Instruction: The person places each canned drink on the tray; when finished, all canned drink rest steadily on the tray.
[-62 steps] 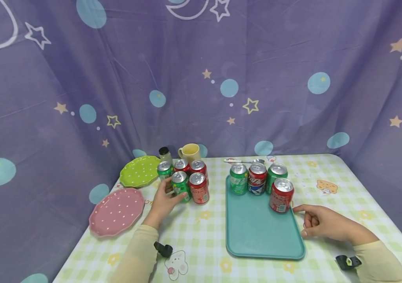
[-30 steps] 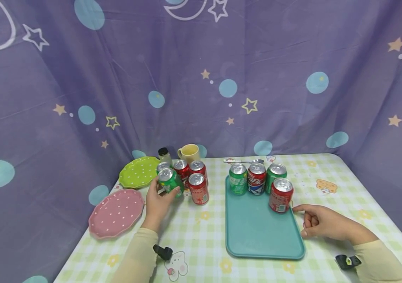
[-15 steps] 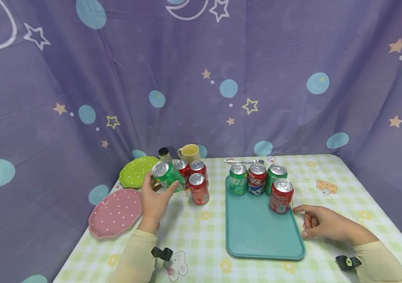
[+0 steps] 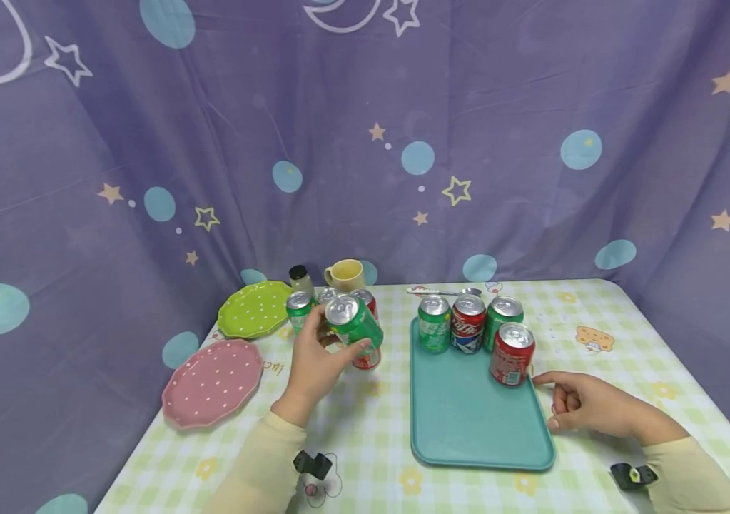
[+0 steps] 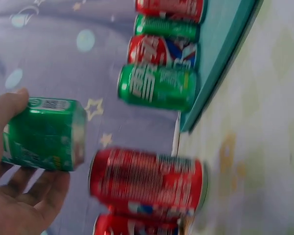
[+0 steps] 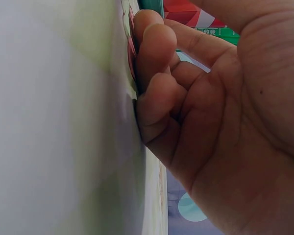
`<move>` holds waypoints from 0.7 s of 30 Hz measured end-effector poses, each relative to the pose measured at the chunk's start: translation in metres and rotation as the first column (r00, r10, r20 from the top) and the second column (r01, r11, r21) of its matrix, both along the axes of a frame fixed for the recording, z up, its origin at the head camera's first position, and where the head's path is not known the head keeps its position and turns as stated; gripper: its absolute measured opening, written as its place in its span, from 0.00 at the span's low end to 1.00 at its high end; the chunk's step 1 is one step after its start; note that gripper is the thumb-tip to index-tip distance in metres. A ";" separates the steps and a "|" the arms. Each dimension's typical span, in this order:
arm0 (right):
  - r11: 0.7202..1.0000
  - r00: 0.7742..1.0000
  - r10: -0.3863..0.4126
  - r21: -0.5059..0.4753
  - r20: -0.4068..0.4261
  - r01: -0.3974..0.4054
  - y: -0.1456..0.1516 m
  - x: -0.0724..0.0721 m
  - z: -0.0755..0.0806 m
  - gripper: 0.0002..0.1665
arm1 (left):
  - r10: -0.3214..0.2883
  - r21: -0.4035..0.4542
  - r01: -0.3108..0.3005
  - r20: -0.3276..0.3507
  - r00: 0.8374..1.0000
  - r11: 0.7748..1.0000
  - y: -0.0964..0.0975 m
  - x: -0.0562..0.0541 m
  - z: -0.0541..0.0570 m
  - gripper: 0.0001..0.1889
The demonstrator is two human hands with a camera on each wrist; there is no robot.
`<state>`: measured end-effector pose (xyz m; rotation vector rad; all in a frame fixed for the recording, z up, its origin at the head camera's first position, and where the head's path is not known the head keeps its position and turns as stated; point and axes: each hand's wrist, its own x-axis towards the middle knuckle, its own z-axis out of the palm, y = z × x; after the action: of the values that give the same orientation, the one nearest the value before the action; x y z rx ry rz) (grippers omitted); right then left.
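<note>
Left hand (image 4: 315, 365) grips a tilted green can (image 4: 358, 325), raised above the table (image 4: 365, 446) near red cans (image 4: 367, 360); right hand (image 4: 586, 408) rests loosely curled, index fingertip and thumb at the edge of the teal tray (image 4: 474, 425).

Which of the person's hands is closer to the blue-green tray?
The right. The right hand has its fingertips at the right edge of the tray; the left hand is well off to its left, holding a green can.

A creased purple fabric backdrop (image 4: 506, 93) (printed with pale blue circles (image 4: 417, 158) and orange stars (image 4: 728, 81)) hangs behind a round-cornered table (image 4: 365, 442), checked pale green and white.
</note>
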<state>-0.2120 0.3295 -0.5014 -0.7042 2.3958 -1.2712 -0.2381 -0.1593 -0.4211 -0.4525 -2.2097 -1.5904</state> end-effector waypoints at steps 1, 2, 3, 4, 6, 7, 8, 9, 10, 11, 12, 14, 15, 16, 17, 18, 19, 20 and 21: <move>1.000 1.000 0.000 -0.001 0.000 0.000 0.000 0.000 0.000 0.42 | -0.023 -0.002 0.023 0.017 1.000 1.000 0.005 0.000 -0.001 0.38; 1.000 1.000 0.000 0.000 -0.002 0.000 0.001 0.000 -0.001 0.42 | -0.046 -0.001 0.046 0.032 0.998 0.999 0.009 0.001 -0.002 0.37; 1.000 1.000 0.001 0.000 -0.003 -0.001 0.001 0.000 -0.001 0.42 | -0.073 0.004 0.073 0.043 0.996 0.997 0.014 0.000 -0.004 0.38; 1.000 1.000 0.001 0.000 -0.004 -0.001 0.001 0.000 -0.001 0.42 | -0.099 0.012 0.098 0.054 0.994 0.995 0.019 0.000 -0.005 0.38; 1.000 1.000 0.002 0.001 -0.007 -0.002 0.000 0.001 0.000 0.42 | -0.132 0.006 0.131 0.063 0.989 0.991 0.029 0.000 -0.009 0.38; 1.000 1.000 0.001 0.001 -0.008 -0.001 0.000 0.001 0.000 0.42 | -0.143 0.000 0.143 0.064 0.988 0.990 0.034 -0.001 -0.010 0.38; 1.000 1.000 0.000 0.002 -0.007 0.000 0.000 0.001 0.000 0.42 | -0.154 -0.007 0.154 0.065 0.986 0.988 0.039 -0.001 -0.012 0.38; 1.000 1.000 0.000 0.001 -0.007 0.000 0.000 0.001 0.001 0.42 | -0.158 -0.018 0.159 0.068 0.985 0.987 0.045 -0.002 -0.014 0.38; 1.000 1.000 -0.001 0.000 -0.006 0.001 0.000 0.001 0.001 0.42 | -0.155 -0.030 0.157 0.075 0.985 0.987 0.050 -0.002 -0.016 0.37; 1.000 1.000 -0.001 0.000 -0.008 0.001 -0.001 0.001 0.001 0.42 | -0.150 -0.041 0.154 0.081 0.985 0.987 0.055 -0.003 -0.018 0.37; 1.000 1.000 -0.001 -0.001 -0.010 0.001 -0.001 0.001 0.001 0.42 | -0.148 -0.046 0.153 0.090 0.985 0.987 0.060 -0.004 -0.020 0.37; 1.000 1.000 -0.001 0.000 -0.012 0.001 -0.001 0.001 0.001 0.42 | -0.141 -0.059 0.148 0.116 0.983 0.987 0.070 -0.006 -0.023 0.37; 1.000 1.000 0.000 0.001 -0.015 0.000 -0.001 0.001 0.001 0.42 | -0.138 -0.064 0.147 0.126 0.982 0.987 0.075 -0.007 -0.025 0.37; 1.000 1.000 0.000 0.001 -0.015 0.000 -0.001 0.001 0.001 0.42 | -0.135 -0.069 0.145 0.138 0.981 0.987 0.080 -0.008 -0.026 0.37; 1.000 1.000 0.001 0.003 -0.017 -0.001 -0.001 0.002 0.002 0.42 | -0.134 -0.076 0.147 0.148 0.980 0.986 0.084 -0.008 -0.027 0.37; 1.000 1.000 0.001 0.002 -0.018 -0.001 -0.001 0.002 0.002 0.42 | -0.134 -0.087 0.149 0.158 0.978 0.985 0.088 -0.009 -0.028 0.37; 1.000 1.000 0.001 0.002 -0.018 0.000 -0.001 0.002 0.002 0.42 | -0.135 -0.096 0.153 0.170 0.976 0.984 0.092 -0.010 -0.030 0.37; 1.000 1.000 0.000 0.001 -0.020 0.000 -0.001 0.002 0.002 0.42 | -0.136 -0.104 0.156 0.177 0.975 0.982 0.096 -0.011 -0.031 0.37; 1.000 1.000 -0.001 0.000 -0.019 0.001 -0.001 0.002 0.003 0.42 | -0.131 -0.116 0.154 0.186 0.974 0.981 0.100 -0.012 -0.033 0.37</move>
<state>-0.2102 0.3281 -0.4989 -0.7184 2.4111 -1.2705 -0.2503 -0.0596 -0.4540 -0.5361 -2.4757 -1.6209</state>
